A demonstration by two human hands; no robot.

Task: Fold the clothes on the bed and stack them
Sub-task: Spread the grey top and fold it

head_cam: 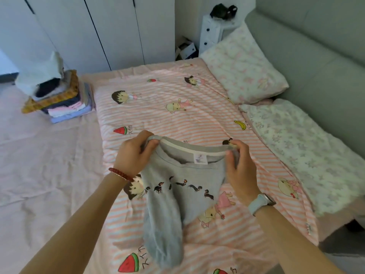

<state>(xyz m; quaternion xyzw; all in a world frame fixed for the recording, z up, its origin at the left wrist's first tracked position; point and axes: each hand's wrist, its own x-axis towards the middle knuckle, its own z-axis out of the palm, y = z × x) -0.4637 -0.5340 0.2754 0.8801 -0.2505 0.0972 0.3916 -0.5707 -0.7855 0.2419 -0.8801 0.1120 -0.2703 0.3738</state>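
At the upper left of the frame we see a stack of folded clothes [65, 99] sitting on the plain pink sheet [39, 165], with a crumpled white piece and something dark on top of it. Behind it, along the top of the frame, stand white wardrobe doors [98, 26].

Moving toward the centre, our left hand [134, 153], with a red bead bracelet [120, 174] on its wrist, has its fingers curled round the left end of the neckline of a grey sweatshirt [177, 186]. The sweatshirt hangs from both our hands in the lower middle of the frame, above the pink striped blanket [177, 107] printed with cartoon children, watermelons and a banana. A row of small dark dogs runs across its chest, a white label shows inside the collar, and a sleeve droops down to the blanket at the lower centre.

Our right hand [242, 165] pinches the right end of the same neckline between thumb and fingers; a watch with a pale strap [260, 203] sits on that wrist.

At the upper right lie a floral pillow [243, 66] and, below it, a second floral pillow [300, 149], both against the grey-green headboard [316, 46]. A white bedside stand [211, 32] with a dark object on top is at the top, left of the headboard.
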